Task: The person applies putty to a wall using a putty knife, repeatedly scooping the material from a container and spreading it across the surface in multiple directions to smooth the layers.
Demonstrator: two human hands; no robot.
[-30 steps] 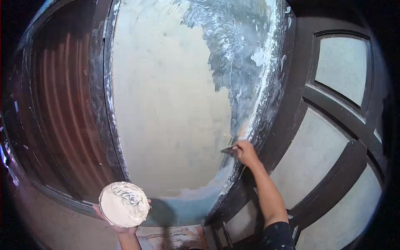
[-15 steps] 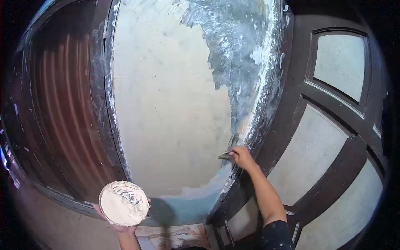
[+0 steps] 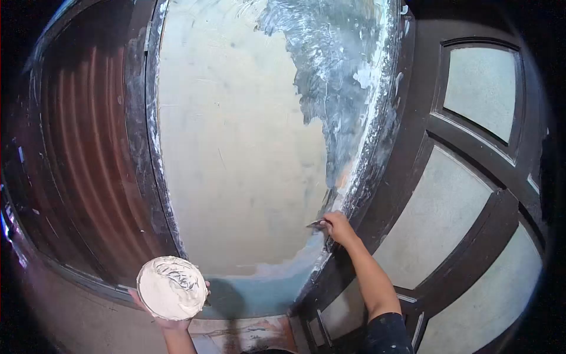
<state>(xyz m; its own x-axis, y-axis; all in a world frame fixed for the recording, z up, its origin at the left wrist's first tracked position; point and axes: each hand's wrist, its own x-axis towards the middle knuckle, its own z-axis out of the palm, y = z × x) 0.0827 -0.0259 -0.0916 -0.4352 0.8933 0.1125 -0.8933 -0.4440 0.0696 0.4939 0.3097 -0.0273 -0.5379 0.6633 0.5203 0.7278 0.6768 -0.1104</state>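
My left hand (image 3: 172, 323) holds a round container of cream-coloured paste (image 3: 171, 289) from below, its fingertips showing at both sides. The paste surface is swirled and ridged. In my right hand (image 3: 337, 228) is a thin putty knife (image 3: 317, 224), its blade lying against the lower right part of the wall panel (image 3: 236, 177). Smooth pale paste coats most of this panel. A blue-grey uncoated area (image 3: 336, 88) runs down its upper right side, and a blue-green strip (image 3: 265, 298) shows along the bottom.
Dark framing with white smears borders the panel. To the left stands a dark reddish ribbed panel (image 3: 94, 153). At the right is a dark door-like frame (image 3: 471, 137) with pale inset panels. A stained, light-coloured surface (image 3: 244, 335) lies below the wall panel.
My right hand and the putty knife have shifted very slightly left. The container in my left hand has also moved slightly left in view.
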